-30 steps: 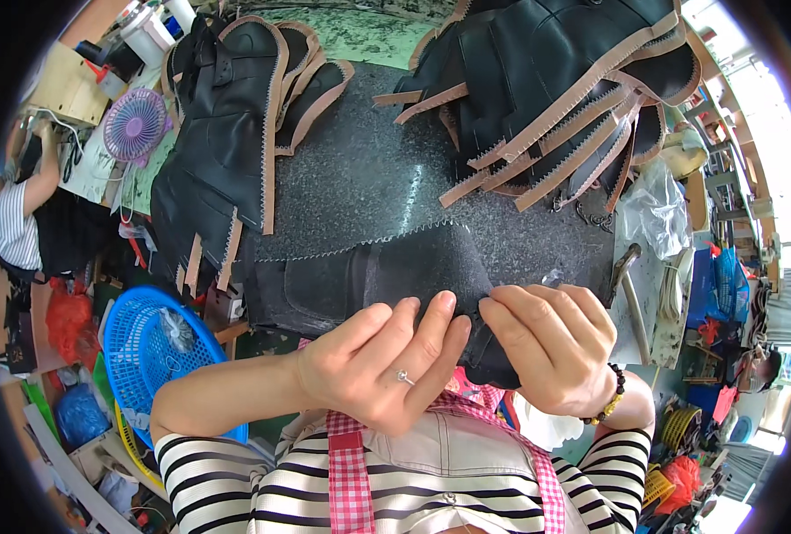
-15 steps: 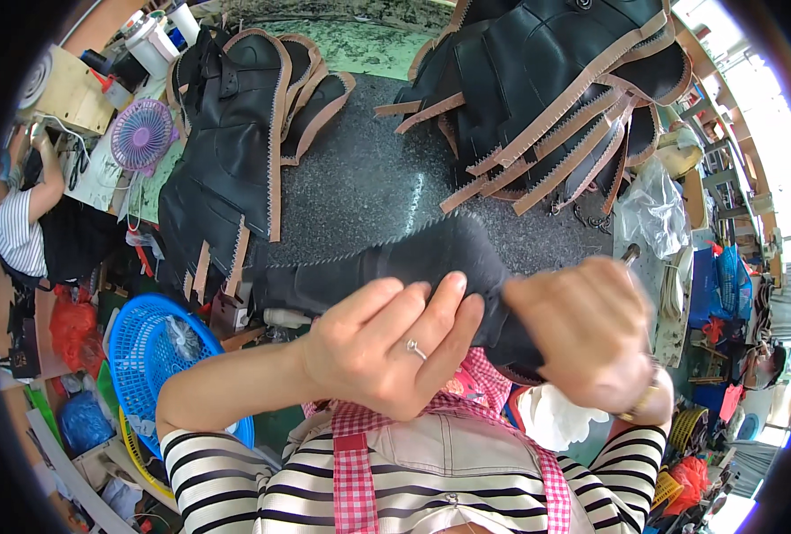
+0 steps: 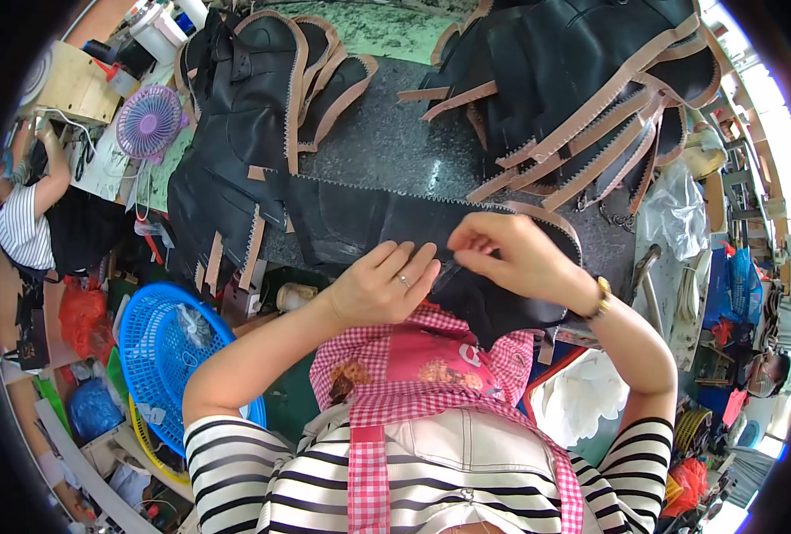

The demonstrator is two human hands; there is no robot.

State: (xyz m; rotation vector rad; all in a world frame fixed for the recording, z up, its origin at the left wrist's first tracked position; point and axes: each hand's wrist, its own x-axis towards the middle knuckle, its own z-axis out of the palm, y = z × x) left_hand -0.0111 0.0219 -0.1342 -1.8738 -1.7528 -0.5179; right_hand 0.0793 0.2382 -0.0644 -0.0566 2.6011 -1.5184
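Pinching the black leather strip on the table: right hand fingers closed on its edge; left hand fingers flat, extended on it.

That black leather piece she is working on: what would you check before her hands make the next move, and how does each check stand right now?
1. Left hand rests flat on the black leather piece: ok.
2. Right hand pinches the piece's edge: ok.
3. Piece lies spread across the dark worktop: ok.
4. Stacks of black pieces with tan strips lie apart from both hands: ok.
5. Whether the pinched edge is aligned: cannot tell, fingers cover it.
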